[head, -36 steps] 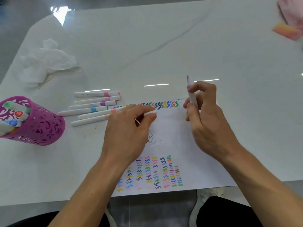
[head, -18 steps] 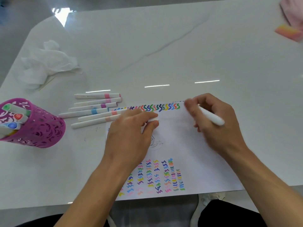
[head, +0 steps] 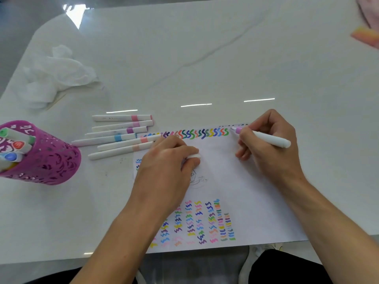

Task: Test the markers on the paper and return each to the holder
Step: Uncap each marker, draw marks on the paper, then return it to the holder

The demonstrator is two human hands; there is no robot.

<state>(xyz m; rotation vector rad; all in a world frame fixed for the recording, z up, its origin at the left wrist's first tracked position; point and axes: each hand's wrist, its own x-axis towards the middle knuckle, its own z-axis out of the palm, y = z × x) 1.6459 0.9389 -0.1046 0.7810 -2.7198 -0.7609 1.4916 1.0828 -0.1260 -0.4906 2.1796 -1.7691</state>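
The right hand (head: 272, 148) is curled round a white marker (head: 268, 138), pinching it low on the barrel between thumb and fingers; the barrel slants back over the hand to the right, and the pale lilac tip sits at the far edge of the paper (head: 235, 181), just right of the row of squiggles (head: 203, 133); whether the tip touches the sheet I cannot tell. The left hand (head: 164, 167) rests knuckles-up on the paper near its left side, fingers curled, with a small white cap (head: 193, 156) pinched between thumb and forefinger.

The paper is a thin white sheet lying flat on the table (head: 205, 58), a glossy pale slab with a faint grey vein; short columns of wavy strokes (head: 201, 222) in many colours crowd its near edge, and a faint pencil sketch (head: 196, 179) shows beside the left thumb. Six loose markers (head: 121, 136), slim white tubes with coloured bands, lie side by side just left of the paper's far corner, the nearest two reaching the left hand. Further left stands the holder (head: 51, 160), a round magenta cup with cut-out patterning, with capped markers (head: 16, 144) leaning inside. A crumpled white tissue (head: 57, 74) lies beyond it; a blurred pink-orange object (head: 367, 35) sits at the far right corner.
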